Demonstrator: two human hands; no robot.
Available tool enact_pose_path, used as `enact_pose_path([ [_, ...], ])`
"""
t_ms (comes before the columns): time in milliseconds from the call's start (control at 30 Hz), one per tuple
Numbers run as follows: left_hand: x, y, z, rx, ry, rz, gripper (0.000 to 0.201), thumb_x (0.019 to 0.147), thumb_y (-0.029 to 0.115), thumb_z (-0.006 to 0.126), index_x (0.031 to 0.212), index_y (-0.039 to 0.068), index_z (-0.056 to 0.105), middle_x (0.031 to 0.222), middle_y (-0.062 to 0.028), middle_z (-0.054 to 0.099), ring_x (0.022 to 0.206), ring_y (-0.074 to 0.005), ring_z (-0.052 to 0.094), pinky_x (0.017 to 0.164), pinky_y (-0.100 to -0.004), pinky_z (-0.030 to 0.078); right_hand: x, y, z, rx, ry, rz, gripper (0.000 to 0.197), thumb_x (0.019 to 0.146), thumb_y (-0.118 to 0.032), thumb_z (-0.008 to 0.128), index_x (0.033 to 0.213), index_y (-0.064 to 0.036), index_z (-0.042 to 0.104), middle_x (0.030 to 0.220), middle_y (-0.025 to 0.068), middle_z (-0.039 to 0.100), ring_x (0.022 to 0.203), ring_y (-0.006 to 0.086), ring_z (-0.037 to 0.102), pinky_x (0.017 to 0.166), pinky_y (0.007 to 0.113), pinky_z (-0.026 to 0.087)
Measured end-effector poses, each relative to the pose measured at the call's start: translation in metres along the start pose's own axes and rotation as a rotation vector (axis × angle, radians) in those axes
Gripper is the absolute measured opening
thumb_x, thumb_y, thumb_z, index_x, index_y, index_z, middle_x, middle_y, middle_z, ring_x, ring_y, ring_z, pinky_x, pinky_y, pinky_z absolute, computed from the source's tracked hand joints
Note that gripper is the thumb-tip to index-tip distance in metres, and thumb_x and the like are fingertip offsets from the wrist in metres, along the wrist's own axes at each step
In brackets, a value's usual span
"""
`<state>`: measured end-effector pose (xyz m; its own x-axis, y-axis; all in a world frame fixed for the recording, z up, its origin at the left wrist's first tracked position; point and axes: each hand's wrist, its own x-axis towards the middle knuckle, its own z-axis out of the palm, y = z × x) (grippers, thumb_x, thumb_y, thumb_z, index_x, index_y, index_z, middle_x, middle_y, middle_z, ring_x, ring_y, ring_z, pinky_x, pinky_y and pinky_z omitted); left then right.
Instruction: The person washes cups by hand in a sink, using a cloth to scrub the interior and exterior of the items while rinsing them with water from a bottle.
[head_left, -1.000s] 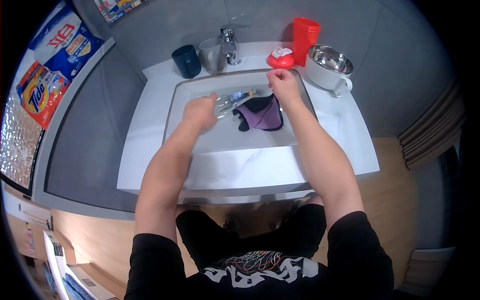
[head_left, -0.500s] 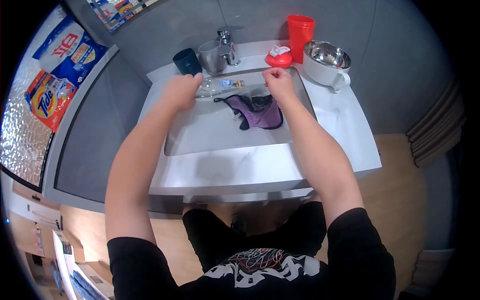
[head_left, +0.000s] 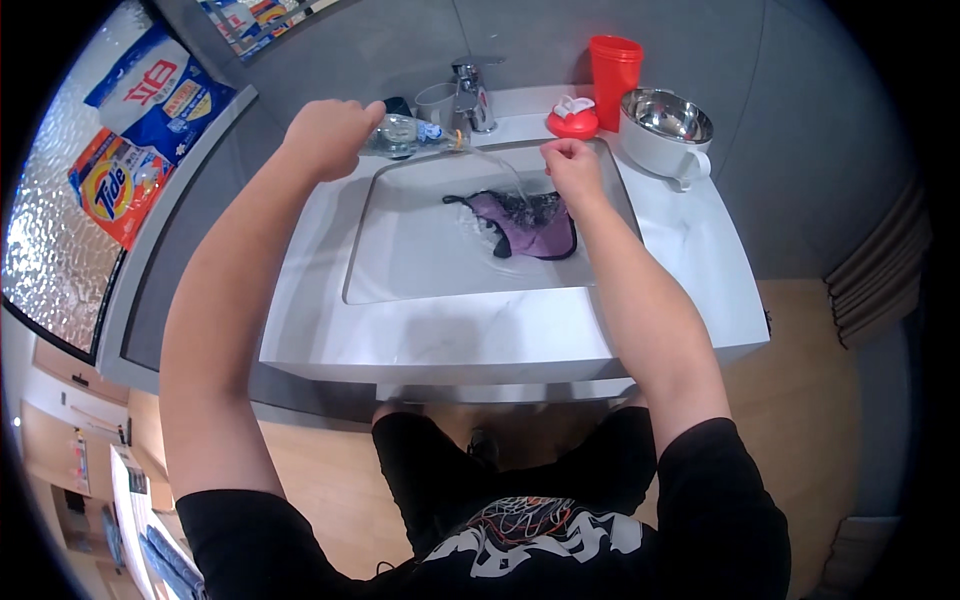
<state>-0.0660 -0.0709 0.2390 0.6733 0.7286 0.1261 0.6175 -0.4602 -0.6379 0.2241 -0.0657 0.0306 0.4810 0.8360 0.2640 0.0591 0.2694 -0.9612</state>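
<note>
My left hand (head_left: 330, 138) is wrapped round a clear plastic bottle (head_left: 403, 130), raised over the sink's back left and tilted with its neck to the right. Water (head_left: 508, 170) streams from its mouth onto a small purple-and-black fabric garment (head_left: 545, 237). The cloth lies wet and spread in the white sink (head_left: 395, 255), where ripples show around its left side. Above the garment's right end hovers my right hand (head_left: 573, 170), its fingers pinched together. Whatever they hold, if anything, is hidden.
A chrome faucet (head_left: 470, 97) stands behind the sink, with a translucent mug (head_left: 434, 103) and a partly hidden dark cup beside it. Back right are a red tumbler (head_left: 614, 85), a red lid (head_left: 571, 122) and a white steel-lined pot (head_left: 650, 148). Detergent bags (head_left: 170, 95) sit on the left ledge.
My left hand has lifted the bottle up and to the left. The water now falls in a longer arc onto the garment. My right hand stays pinched in nearly the same place.
</note>
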Motion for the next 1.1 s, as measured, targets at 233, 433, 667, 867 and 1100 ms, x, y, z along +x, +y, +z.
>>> enact_pose_path([
  [233,-0.001,-0.014,-0.016,0.087,0.033,0.026,0.033,0.075,0.001,0.064,0.105,0.009,0.052,0.092,-0.0124,0.066,0.090,-0.0335,0.066,0.072,-0.0434,0.053,0.002,0.001,-0.001,-0.019,0.001,-0.030,0.016,0.084,-0.018,0.071,0.088,-0.0029,0.065,0.079,0.0020,0.064,0.069,0.0109,0.059,0.064,0.026,0.048],
  [433,0.002,-0.015,-0.020,0.114,0.018,0.018,0.042,0.072,0.004,0.071,0.108,0.010,0.051,0.094,-0.0127,0.065,0.091,-0.0338,0.065,0.074,-0.0430,0.053,0.002,0.003,-0.001,-0.013,0.010,-0.044,0.017,0.084,-0.018,0.071,0.088,-0.0026,0.065,0.077,0.0023,0.064,0.068,0.0107,0.058,0.062,0.026,0.047],
  [667,0.003,-0.013,-0.018,0.121,0.017,0.040,0.034,0.073,-0.001,0.065,0.103,0.008,0.052,0.092,-0.0128,0.066,0.089,-0.0333,0.066,0.071,-0.0432,0.053,0.000,-0.002,-0.001,-0.012,0.005,-0.022,0.021,0.082,-0.018,0.072,0.089,0.0007,0.067,0.081,0.0064,0.067,0.074,0.0146,0.062,0.070,0.029,0.050],
  [867,0.004,-0.009,-0.014,0.104,0.038,0.089,0.033,0.073,-0.002,0.064,0.103,0.008,0.053,0.092,-0.0126,0.066,0.089,-0.0336,0.066,0.070,-0.0435,0.053,0.002,0.000,-0.001,-0.037,0.007,-0.033,0.021,0.082,-0.019,0.072,0.088,0.0006,0.066,0.080,0.0063,0.067,0.073,0.0143,0.062,0.069,0.029,0.050],
  [1100,0.004,-0.001,-0.010,0.094,-0.001,0.085,0.033,0.073,-0.002,0.063,0.102,0.009,0.053,0.090,-0.0123,0.066,0.088,-0.0330,0.066,0.071,-0.0430,0.052,0.002,0.003,0.000,-0.027,0.013,-0.054,0.020,0.081,-0.019,0.072,0.087,0.0001,0.067,0.079,0.0065,0.068,0.073,0.0155,0.063,0.071,0.031,0.051],
])
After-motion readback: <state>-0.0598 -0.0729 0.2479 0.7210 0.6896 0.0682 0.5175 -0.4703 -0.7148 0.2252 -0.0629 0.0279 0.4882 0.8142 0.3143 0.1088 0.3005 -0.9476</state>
